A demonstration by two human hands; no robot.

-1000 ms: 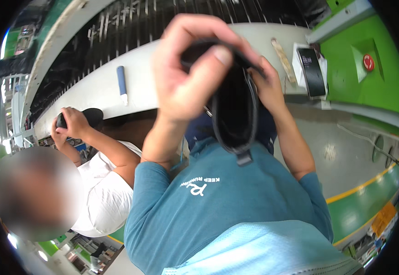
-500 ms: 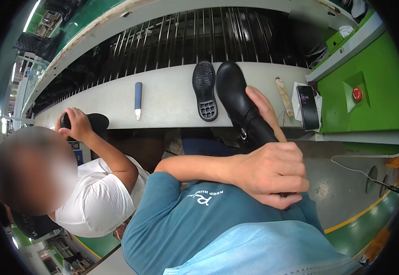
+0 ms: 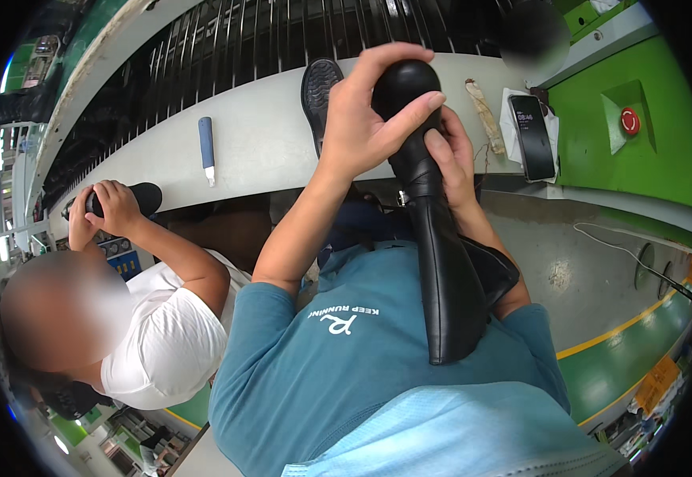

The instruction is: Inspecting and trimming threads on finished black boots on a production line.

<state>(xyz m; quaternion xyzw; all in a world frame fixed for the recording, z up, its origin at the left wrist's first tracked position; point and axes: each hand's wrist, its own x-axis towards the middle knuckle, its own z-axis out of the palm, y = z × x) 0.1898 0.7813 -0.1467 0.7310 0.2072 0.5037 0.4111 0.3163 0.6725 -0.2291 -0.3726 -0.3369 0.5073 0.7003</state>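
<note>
A tall black boot [image 3: 435, 270] with a small metal buckle is held in both my hands, toe away from me and shaft hanging down against my shirt. My left hand [image 3: 362, 115] wraps round the toe, with its thumb across the top. Lower down, on the right side of the boot's foot, my right hand [image 3: 456, 163] grips it. Beside my left wrist, a black shoe sole [image 3: 314, 91] lies tread up on the white table [image 3: 259, 135]; my left hand and forearm hide part of it.
Left on the table is a blue-handled tool [image 3: 206, 147] with a white tip. A phone [image 3: 532, 139] and a brownish wrapped strip [image 3: 485, 115] lie at the right, by a green panel with a red button [image 3: 630, 122]. A co-worker [image 3: 163, 334] at left holds a black shoe [image 3: 146, 197]. Metal rollers run behind.
My left hand has gone from the boot's shaft up to its toe. The boot has swung more upright, its shaft now unfolded over my shirt. The co-worker's second hand has come to their shoe.
</note>
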